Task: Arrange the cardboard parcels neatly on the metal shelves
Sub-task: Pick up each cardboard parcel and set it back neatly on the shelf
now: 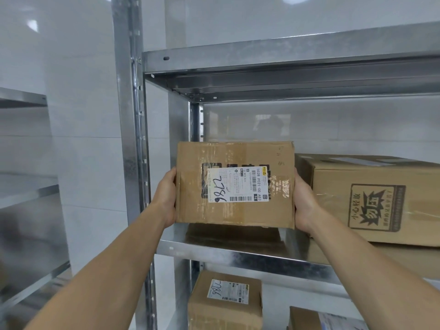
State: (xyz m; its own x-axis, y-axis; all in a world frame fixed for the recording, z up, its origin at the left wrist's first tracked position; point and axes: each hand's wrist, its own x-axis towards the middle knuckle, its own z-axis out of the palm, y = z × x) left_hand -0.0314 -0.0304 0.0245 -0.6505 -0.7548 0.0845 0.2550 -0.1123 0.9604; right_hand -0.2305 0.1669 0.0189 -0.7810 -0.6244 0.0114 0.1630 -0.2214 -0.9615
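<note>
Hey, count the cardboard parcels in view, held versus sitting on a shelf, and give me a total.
In hand, the held parcel, gripped by left hand and right hand: 1
On shelves, big printed box, small labelled box, corner box: 3
Total: 4

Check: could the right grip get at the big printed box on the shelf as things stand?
Likely yes for reach: the printed box sits just beside the right grip, nothing between them. But that grip holds the parcel by its right edge, so it is not free.
</note>
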